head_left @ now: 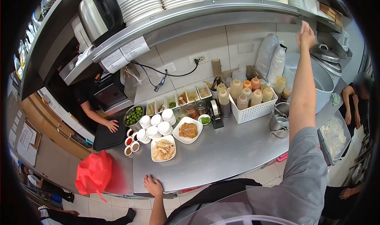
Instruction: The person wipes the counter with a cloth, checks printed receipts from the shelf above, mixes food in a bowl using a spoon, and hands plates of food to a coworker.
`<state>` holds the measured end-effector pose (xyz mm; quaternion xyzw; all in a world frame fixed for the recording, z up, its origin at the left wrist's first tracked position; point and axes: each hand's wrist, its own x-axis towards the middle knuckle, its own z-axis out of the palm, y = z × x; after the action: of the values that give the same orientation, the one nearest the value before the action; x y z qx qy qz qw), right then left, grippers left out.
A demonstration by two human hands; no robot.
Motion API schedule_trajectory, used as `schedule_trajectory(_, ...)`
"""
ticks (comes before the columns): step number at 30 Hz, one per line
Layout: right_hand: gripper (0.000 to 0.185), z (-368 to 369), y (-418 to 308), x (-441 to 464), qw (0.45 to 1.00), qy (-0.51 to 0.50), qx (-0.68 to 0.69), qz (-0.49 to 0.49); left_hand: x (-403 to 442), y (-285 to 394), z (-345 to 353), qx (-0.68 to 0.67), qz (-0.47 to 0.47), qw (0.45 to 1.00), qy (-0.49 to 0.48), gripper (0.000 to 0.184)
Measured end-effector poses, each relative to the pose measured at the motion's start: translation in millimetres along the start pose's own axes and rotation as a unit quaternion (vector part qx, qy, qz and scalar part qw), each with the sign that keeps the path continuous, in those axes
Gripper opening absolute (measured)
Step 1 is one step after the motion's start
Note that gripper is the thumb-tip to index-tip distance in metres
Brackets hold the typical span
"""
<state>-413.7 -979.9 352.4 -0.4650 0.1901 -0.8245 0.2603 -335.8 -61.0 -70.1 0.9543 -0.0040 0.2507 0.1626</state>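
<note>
My left hand [153, 184] lies on the front edge of the steel counter [221, 155], fingers stretched out and holding nothing. High at the right, my right hand [306, 37] is raised near the end of the overhead shelf [273, 8], its fingers drawn together; whatever they hold, if anything, cannot be made out. Nearest my left hand is a white square bowl of pale sliced food [163, 149]. Behind it sits another white bowl with browned meat in sauce [187, 131]. Stacks of small white cups [165, 127] and small sauce cups [129, 141] stand beside them.
A red plastic bag [94, 172] sits at the counter's left end. A white basket of squeeze bottles [253, 111], a tape dispenser [215, 114], a metal container with utensils [280, 122] and a large pot [318, 78] line the back and right. Another person's hand [112, 125] rests near a black tray [111, 134].
</note>
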Motion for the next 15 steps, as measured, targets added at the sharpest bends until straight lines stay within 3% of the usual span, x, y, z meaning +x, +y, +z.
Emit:
schedule_trajectory(3, 0.029, 27, -68, -31, 0.984, -0.057, -0.169, 0.002, -1, -1, 2, 0.0, 0.005, 1.0, 0.013, 0.033)
schedule_trajectory(5, 0.021, 34, -116, -73, 0.975, -0.004, -0.213, -0.069, 1, -1, 3, 0.002, 0.004, 1.0, 0.012, 0.033)
schedule_trajectory(6, 0.016, 31, -149, -94, 0.994, -0.024, -0.089, -0.055, 0, 0, 3, 0.001, 0.002, 1.0, 0.01, 0.033)
schedule_trajectory(10, 0.013, 58, -155, -142, 0.995, -0.064, 0.069, -0.039, 1, 3, 3, 0.012, -0.001, 1.0, 0.012, 0.031)
schedule_trajectory(12, 0.018, 74, -158, -174, 0.965, 0.039, -0.117, -0.23, 1, 3, 2, 0.017, -0.001, 1.0, 0.013, 0.03)
schedule_trajectory(13, 0.018, 80, -169, -188, 0.984, -0.027, -0.024, -0.173, 0, 2, 2, 0.018, 0.001, 1.0, 0.013, 0.03)
schedule_trajectory(14, 0.017, 76, -193, -204, 0.973, -0.028, -0.033, -0.228, 0, 1, 4, 0.021, 0.002, 1.0, 0.014, 0.03)
schedule_trajectory(15, 0.017, 74, -204, -214, 0.975, -0.062, -0.01, -0.214, 0, 0, 4, 0.023, 0.003, 1.0, 0.016, 0.03)
